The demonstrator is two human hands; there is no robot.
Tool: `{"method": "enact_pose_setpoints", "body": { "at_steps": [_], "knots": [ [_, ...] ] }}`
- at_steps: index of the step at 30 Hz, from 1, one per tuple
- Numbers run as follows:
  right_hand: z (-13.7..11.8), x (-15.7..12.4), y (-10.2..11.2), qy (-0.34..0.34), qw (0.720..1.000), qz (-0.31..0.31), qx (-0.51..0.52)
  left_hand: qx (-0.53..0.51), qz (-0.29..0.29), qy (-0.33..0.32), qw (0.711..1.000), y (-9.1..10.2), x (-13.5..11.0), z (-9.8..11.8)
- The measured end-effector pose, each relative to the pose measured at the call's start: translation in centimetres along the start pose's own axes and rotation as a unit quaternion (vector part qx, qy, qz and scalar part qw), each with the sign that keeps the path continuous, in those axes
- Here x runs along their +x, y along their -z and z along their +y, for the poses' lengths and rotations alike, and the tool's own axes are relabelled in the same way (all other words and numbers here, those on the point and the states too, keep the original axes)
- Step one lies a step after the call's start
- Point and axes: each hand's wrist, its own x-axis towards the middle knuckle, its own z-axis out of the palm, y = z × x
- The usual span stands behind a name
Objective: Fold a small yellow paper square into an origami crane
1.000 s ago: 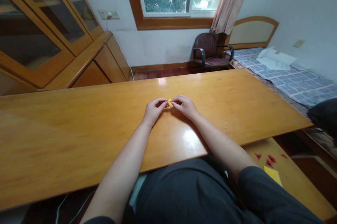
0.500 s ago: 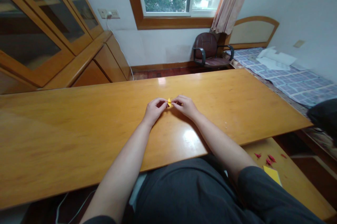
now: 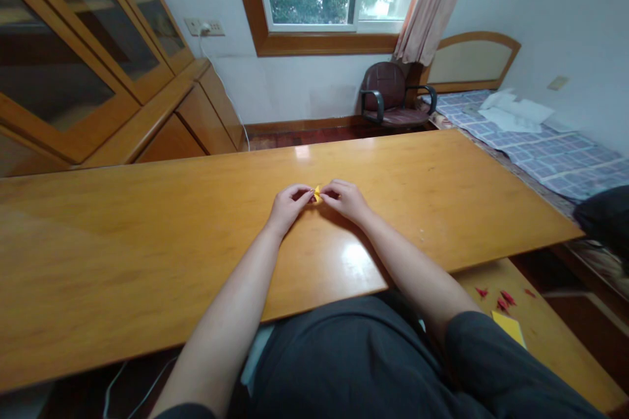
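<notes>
Between my two hands is a small piece of folded yellow paper point(image 3: 317, 193), just above the wooden table point(image 3: 147, 242). My left hand point(image 3: 289, 204) pinches its left side between thumb and fingers. From the other side, my right hand point(image 3: 348, 199) grips it with thumb and forefinger pressed together. The fingertips cover much of the paper, so its full folded shape cannot be made out.
At lower right, a lower wooden surface point(image 3: 550, 334) bears several small red folded paper pieces point(image 3: 507, 298) and a yellow paper sheet point(image 3: 509, 328). A chair point(image 3: 388, 94) stands beyond the table, a bed point(image 3: 550, 137) to the right, a cabinet point(image 3: 113, 137) to the left.
The yellow paper has tilted a little between my fingertips, and its upper point shows less. Both hands keep nearly the same place and still pinch it.
</notes>
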Motion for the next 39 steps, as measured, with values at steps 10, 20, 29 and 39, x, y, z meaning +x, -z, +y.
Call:
{"method": "enact_pose_setpoints", "body": {
  "at_steps": [10,20,29,39],
  "knots": [
    [-0.14,0.16,-0.32,-0.075,0.994,0.023,0.074,-0.121,0.026,0.067,0.99,-0.32,0.25,0.64],
    [0.33,0.41,-0.58,-0.217,0.953,0.044,0.205,-0.104,0.04,0.069,0.991,-0.09,0.32,0.36],
    [-0.02,0.38,-0.54,-0.249,0.933,0.0,0.259,-0.075,0.009,0.066,0.995,-0.18,0.06,0.22],
    [-0.54,0.27,-0.66,-0.224,0.945,-0.009,0.236,-0.045,0.013,0.055,0.997,-0.1,0.14,-0.2]
  ]
}}
